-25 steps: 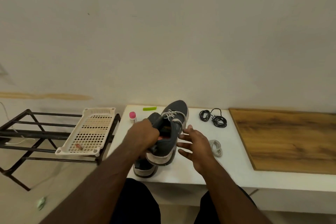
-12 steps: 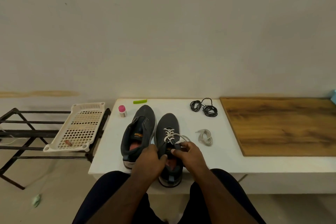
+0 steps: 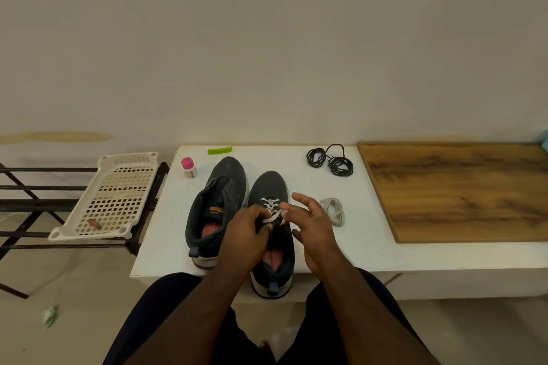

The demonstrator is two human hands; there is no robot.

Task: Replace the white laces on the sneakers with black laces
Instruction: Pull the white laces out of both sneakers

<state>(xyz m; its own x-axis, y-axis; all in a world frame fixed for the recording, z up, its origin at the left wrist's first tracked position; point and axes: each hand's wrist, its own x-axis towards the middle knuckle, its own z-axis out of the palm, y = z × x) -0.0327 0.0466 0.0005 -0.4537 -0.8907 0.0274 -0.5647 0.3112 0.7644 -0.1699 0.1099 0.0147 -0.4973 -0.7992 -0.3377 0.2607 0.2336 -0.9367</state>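
A: On the white table (image 3: 166,216), where's the laced sneaker (image 3: 271,187)?
B: Right of the unlaced sneaker (image 3: 219,187), heel overhanging the edge. Left hand (image 3: 243,234) pinches its flat white lace (image 3: 271,209); right hand (image 3: 311,225) spread beside.

White worktop (image 3: 166,234) carries: two dark sneakers (image 3: 218,201), black laces (image 3: 330,160), loose white lace (image 3: 333,210), pink-capped bottle (image 3: 189,167), green clip (image 3: 219,150), wooden board (image 3: 462,190).

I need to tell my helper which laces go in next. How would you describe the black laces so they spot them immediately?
On the white table, look toward the far edge, left of the wooden board. The black laces lie in two small coils, unlike the loose white lace nearer the sneakers.
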